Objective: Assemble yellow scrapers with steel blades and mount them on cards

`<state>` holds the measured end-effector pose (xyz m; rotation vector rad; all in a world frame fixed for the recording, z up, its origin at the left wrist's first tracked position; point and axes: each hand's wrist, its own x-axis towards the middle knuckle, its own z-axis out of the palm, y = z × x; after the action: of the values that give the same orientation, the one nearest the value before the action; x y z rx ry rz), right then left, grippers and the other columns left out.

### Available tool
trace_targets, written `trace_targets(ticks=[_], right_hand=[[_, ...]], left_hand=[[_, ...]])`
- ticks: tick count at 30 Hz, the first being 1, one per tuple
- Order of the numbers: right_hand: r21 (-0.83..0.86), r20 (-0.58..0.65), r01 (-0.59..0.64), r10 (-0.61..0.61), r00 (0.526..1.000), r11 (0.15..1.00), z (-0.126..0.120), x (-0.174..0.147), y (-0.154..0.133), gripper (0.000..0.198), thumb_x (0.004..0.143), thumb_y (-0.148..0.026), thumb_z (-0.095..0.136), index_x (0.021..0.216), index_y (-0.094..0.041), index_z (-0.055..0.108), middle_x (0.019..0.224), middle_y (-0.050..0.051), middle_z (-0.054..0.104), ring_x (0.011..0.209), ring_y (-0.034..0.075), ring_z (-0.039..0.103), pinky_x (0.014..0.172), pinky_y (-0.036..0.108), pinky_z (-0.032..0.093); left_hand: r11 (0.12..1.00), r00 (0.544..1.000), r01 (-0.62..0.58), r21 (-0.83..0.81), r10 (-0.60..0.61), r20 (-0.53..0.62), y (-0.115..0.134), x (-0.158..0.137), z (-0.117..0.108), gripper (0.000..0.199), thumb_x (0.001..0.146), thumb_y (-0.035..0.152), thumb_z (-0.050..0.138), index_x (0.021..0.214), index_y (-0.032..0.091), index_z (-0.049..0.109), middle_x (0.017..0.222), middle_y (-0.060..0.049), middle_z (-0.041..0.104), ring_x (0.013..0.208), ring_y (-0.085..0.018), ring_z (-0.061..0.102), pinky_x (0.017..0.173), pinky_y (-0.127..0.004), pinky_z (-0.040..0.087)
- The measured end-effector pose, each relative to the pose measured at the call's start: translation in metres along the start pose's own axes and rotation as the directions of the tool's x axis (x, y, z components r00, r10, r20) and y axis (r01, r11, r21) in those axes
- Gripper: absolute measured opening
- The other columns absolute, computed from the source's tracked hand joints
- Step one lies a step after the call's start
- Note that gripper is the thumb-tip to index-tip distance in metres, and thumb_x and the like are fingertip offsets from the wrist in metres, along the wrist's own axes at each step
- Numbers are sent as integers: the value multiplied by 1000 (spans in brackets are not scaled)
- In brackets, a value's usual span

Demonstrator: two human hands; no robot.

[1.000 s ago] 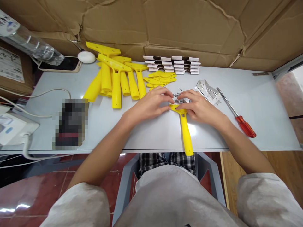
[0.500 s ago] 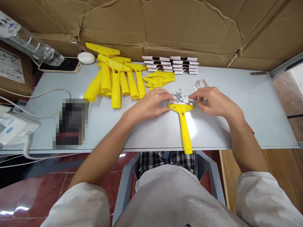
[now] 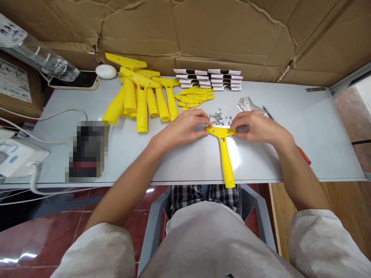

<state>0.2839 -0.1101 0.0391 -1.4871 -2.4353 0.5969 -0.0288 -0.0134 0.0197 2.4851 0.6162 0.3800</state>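
Creased brown cardboard (image 3: 232,34) backs the smooth, glossy grey table (image 3: 182,166), where a pile of yellow handles (image 3: 142,112) leans, rounded and seemingly moulded plastic. One T-shaped yellow scraper (image 3: 226,160) lies before the person, its butt just past the near edge. It should prove light and stiff, its sleek tapering grip perhaps a little slippery; the flat crossbar's ends offer the steadiest hold, with care near the thin metallic edge. The left hand (image 3: 187,126) pinches the crossbar's left end between thumb and fingers. The right hand (image 3: 256,125) curls loosely at the other end, thumb and forefinger slightly parted; whether it grips a screw cannot be told. Beyond lie a partly hidden red-handled screwdriver (image 3: 303,155), folded white sleeves (image 3: 224,76), shiny flat metal plates (image 3: 248,104), thin yellow strips (image 3: 197,96) and tiny loose silvery screws (image 3: 216,117).
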Motion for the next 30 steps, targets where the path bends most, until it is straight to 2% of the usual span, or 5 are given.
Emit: trace_targets(ticks=[7, 13, 20, 27, 30], right_hand=[[18, 8, -2, 2, 1000, 1000, 0, 1, 1, 24, 100, -29, 71, 112, -22, 90, 120, 6, 82, 102, 16, 73, 102, 35, 53], [20, -6, -5, 5, 1000, 1000, 0, 0, 2, 24, 97, -27, 72, 112, -22, 90, 119, 6, 82, 95, 14, 72, 96, 32, 53], [49, -32, -14, 15, 999, 999, -17, -4, 1, 26, 98, -36, 74, 111, -22, 90, 121, 5, 82, 96, 16, 72, 93, 33, 54], [47, -190, -128, 135, 972, 991, -14, -3, 20, 34, 103, -37, 64, 111, -19, 92, 111, 8, 81, 84, 13, 66, 82, 32, 51], [40, -174, -169, 173, 969, 985, -11, -2, 26, 32, 97, -30, 65, 110, -19, 93, 109, 8, 80, 83, 13, 65, 80, 32, 50]], left_hand=[[1000, 1000, 8, 3, -8, 2, 2, 0, -3, 25, 101, 33, 74, 120, 25, 88, 135, -10, 81, 129, -32, 75, 116, -49, 56], [1000, 1000, 4, 4, -4, -4, 0, -1, -6, 26, 100, 34, 75, 121, 26, 88, 135, -10, 81, 128, -32, 75, 116, -49, 57], [1000, 1000, 18, 12, -18, -10, 0, -2, -12, 27, 98, 35, 78, 121, 25, 88, 137, -10, 82, 131, -33, 75, 119, -51, 56], [999, 999, 41, 23, -41, -24, 0, -3, -16, 29, 98, 35, 76, 123, 26, 89, 139, -9, 81, 133, -34, 74, 122, -52, 55], [999, 999, 37, 29, -36, -32, 0, -2, -17, 30, 97, 33, 75, 122, 25, 89, 138, -10, 82, 132, -34, 74, 122, -52, 55]])
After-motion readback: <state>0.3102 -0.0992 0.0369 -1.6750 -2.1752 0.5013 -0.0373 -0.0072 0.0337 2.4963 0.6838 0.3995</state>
